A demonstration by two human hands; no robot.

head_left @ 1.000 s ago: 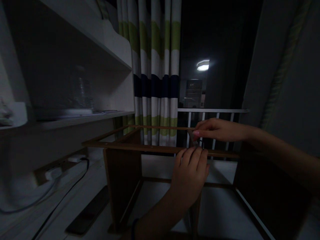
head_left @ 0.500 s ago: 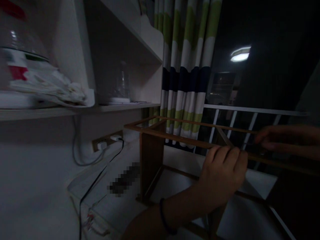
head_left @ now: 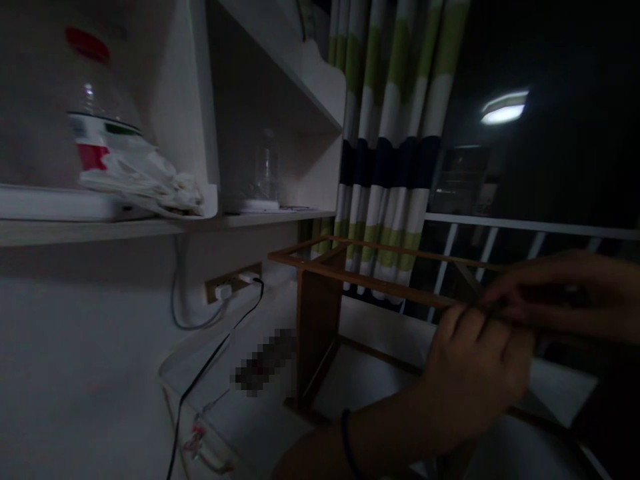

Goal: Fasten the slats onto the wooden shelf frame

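Note:
A brown wooden frame (head_left: 383,285) with open rails and side panels stands on a white surface ahead of me. My left hand (head_left: 483,367), with a dark band round its wrist, is closed over the frame's near top rail. From the right edge comes my right hand (head_left: 585,293), its thumb and fingertips brought together just above the left hand's knuckles at the rail. Whatever lies between those fingertips is too dark and small to make out.
Left, a white shelf (head_left: 280,217) holds a red-capped bottle (head_left: 100,100), crumpled plastic (head_left: 150,173) and a clear bottle (head_left: 267,170). Below it, a wall socket (head_left: 233,283) has plugs with a black cable (head_left: 207,363) trailing down. Behind are a striped curtain (head_left: 390,160) and white railing (head_left: 540,227).
My right hand has come left and down to meet the rail beside my left hand, which keeps its hold. The view has shifted slightly left, so everything sits farther right.

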